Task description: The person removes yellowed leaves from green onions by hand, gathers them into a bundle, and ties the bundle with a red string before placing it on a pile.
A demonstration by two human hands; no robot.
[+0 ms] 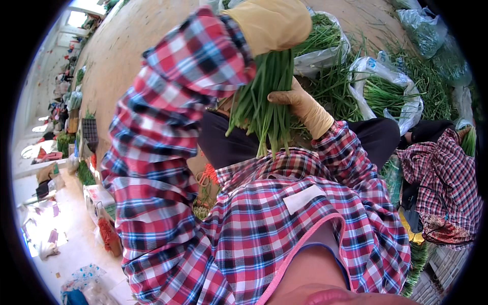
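A thick bunch of green leafy stalks, like garlic chives [272, 95], hangs before me with its pale ends down over my lap. My left hand [270, 28], in a tan glove, closes round the bunch's upper part; its fingers are hidden. Lower down, my right hand [295, 99], in a similar glove with a soiled thumb, grips the bunch's right side, thumb in front and fingers behind. Just right of the hands lie loose green stalks [339, 95]. Open plastic bags of stalks stand beyond, one behind my hands [324, 57] and one farther right [411, 106].
A person in a checked shirt [438, 175] sits close on the right. More filled plastic bags [423, 34] lie at upper right. Orange-red ties [209, 173] lie by my left leg. Crates [90, 131], a white box [95, 194] and a red bundle [108, 232] stand at left.
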